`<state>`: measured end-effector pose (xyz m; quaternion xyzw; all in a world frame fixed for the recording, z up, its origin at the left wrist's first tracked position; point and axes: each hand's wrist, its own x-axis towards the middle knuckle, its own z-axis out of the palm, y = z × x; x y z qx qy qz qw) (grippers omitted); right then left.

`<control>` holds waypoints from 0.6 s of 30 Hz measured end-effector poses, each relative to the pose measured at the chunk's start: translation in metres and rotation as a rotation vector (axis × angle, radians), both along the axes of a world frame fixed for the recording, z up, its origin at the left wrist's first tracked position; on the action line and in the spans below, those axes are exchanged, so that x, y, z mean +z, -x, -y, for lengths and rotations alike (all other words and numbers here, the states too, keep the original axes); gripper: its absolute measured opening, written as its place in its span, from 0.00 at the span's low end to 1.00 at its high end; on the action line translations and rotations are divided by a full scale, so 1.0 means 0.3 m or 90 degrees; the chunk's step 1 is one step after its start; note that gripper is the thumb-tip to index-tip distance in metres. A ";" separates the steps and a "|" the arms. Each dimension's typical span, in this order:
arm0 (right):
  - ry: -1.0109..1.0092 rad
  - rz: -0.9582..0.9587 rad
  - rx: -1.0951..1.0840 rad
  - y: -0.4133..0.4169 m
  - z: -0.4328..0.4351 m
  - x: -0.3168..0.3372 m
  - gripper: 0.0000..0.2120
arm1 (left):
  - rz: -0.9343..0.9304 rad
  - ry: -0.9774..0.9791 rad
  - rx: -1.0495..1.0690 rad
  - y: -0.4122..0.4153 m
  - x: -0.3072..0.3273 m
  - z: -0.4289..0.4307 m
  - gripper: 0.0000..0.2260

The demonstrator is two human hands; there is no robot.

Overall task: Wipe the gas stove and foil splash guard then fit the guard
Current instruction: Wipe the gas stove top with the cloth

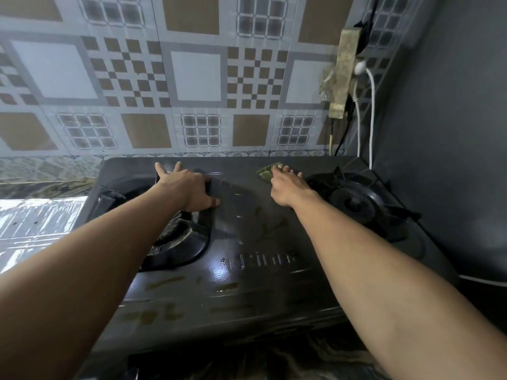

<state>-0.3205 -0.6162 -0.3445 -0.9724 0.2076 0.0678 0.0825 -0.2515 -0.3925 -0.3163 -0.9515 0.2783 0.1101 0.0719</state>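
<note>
Left hand (192, 187) flat on gas stove (247, 242), fingers (159, 168) spread; right hand (285, 185) — fingers pressing green cloth (265, 171) against stove top.

Dim indoor light overall, cool grey cast. Brightest patch at left edge: blown-out glare on crinkled foil (35, 223). Specular highlight on wet stove top (219, 270) at lower centre. Right side sunk in shadow against dark wall (452, 105). Strong wide-angle bowing at edges, forearms stretched. Soft focus throughout, upper tiles (192, 75) slightly smeared, bottom edge murky.
</note>
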 end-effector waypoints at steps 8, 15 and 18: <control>0.007 0.045 -0.080 0.042 -0.038 -0.018 0.30 | 0.001 0.040 0.040 0.019 -0.003 0.019 0.33; 0.003 0.062 -0.055 0.119 -0.050 -0.044 0.30 | 0.015 0.065 0.058 0.078 -0.011 -0.015 0.35; 0.004 0.052 -0.002 0.135 -0.037 -0.038 0.30 | 0.018 0.064 0.041 0.096 -0.008 -0.048 0.36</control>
